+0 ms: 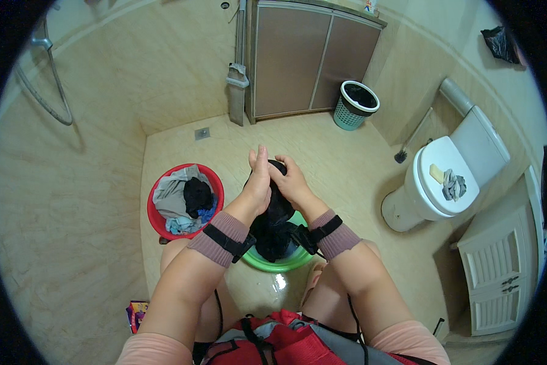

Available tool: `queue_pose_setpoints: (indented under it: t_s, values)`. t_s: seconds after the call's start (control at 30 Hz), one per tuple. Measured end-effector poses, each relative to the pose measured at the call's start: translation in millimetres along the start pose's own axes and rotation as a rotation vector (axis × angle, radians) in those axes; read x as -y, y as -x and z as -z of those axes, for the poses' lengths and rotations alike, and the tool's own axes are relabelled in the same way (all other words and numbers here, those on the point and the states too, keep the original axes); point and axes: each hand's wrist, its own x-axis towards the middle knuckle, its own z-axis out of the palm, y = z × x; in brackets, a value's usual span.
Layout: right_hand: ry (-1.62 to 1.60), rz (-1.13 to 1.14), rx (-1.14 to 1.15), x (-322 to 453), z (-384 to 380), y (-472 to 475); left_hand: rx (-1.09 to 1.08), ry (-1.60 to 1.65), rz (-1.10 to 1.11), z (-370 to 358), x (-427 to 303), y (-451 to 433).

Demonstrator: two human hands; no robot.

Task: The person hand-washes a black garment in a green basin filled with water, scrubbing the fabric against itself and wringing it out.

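Black wet-looking cloth [273, 228] hangs down from between my hands into a green basin [278, 266] that stands on the floor between my legs. My left hand [257, 182] is on the left side of the cloth, its fingers pointing up. My right hand [294, 182] grips the cloth from the right, and the hands meet at the thumbs. How much of the cloth lies in each palm is hidden. To the left stands a red basin [152, 214] holding a grey garment [170, 194], a bundled black cloth [197, 196] and blue cloths [182, 224].
At the right is a toilet [437, 159] with a yellowish bar [436, 174] and a grey cloth [453, 185] on its closed lid. A toilet brush [401, 156], a lined waste basket [348, 114], a floor drain [202, 133] and a louvred white cabinet [497, 264] surround the floor.
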Motion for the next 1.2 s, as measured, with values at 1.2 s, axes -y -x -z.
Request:
queue_pose_setpoints:
  t_s: [1.2]
  values:
    - [0.115, 0.582, -0.044, 75, -12, 59, 0.304, 0.6, 0.306, 49, 10, -13]
